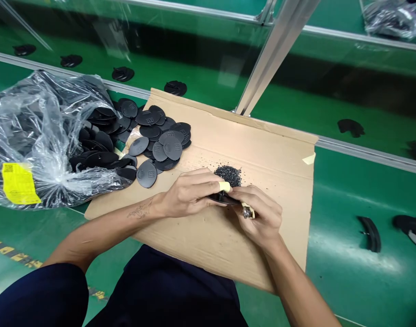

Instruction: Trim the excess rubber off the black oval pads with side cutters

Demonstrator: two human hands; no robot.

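Note:
My left hand [194, 193] is closed on the edge of a black oval plastic piece [230, 200], seen nearly edge-on. Yellow tape [224, 186] is wrapped round a digit of this hand. My right hand [262, 211] is closed at the piece's other side, with a small tool [248, 212] in its grip. A shiny metallic end and some yellow wrapping show on the tool; the rest is hidden by my fingers. Just beyond my hands, a heap of black shavings [229, 175] lies on the cardboard sheet [201, 240].
Many loose black oval pieces [172, 147] lie at the cardboard's left, spilling from a clear plastic bag [54, 131] with a yellow label [21, 183]. A metal post [276, 56] rises behind. On the green surface at right rests a curved black part [370, 234].

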